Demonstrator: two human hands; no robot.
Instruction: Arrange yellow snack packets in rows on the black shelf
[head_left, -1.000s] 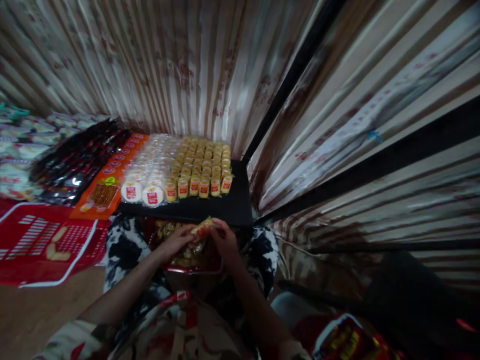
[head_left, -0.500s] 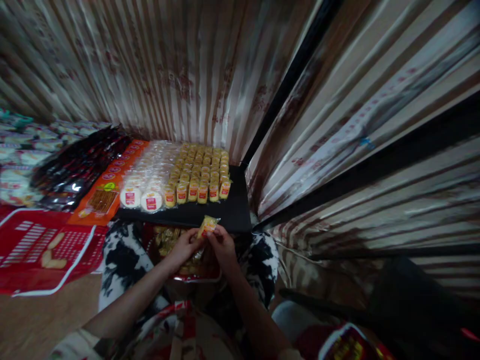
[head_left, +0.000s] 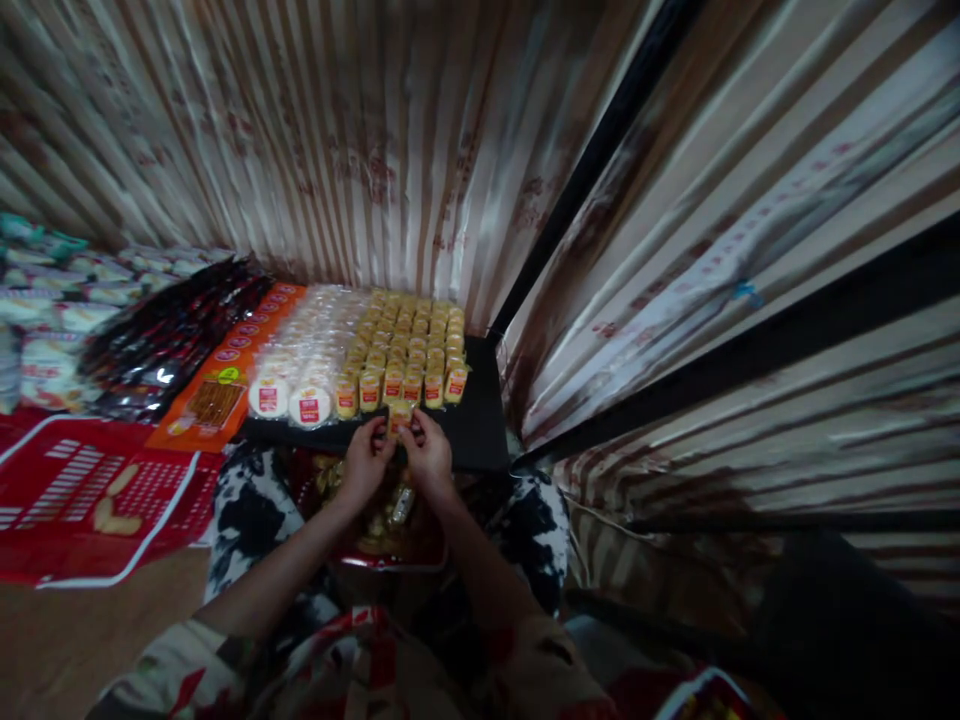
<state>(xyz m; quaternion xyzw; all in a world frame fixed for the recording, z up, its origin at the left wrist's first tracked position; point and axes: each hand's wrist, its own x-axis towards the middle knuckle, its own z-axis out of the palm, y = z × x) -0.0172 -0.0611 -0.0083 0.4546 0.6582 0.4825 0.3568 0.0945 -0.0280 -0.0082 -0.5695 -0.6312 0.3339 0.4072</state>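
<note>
Both hands pinch one small yellow snack packet [head_left: 400, 414] over the front of a black tray [head_left: 474, 430]. My left hand [head_left: 365, 463] holds its left end and my right hand [head_left: 427, 455] its right end, fingers closed. Just beyond the packet stand rows of the same yellow packets [head_left: 409, 350], several deep. Left of them on the tray lie round white wrapped snacks [head_left: 300, 370]. Under my wrists, in my lap, sits a red bag [head_left: 382, 525] with more yellow packets in it.
Orange snack packs [head_left: 217, 385] and dark red-black packs [head_left: 161, 335] lie left of the tray, with pale packets [head_left: 52, 320] at far left. A red patterned bag [head_left: 82, 495] lies on the floor. Striped curtains [head_left: 375, 140] close off the back and right.
Both hands have lifted the yellow packet out of the red bag in my lap and carried it forward to the tray's front edge, just behind the front row.
</note>
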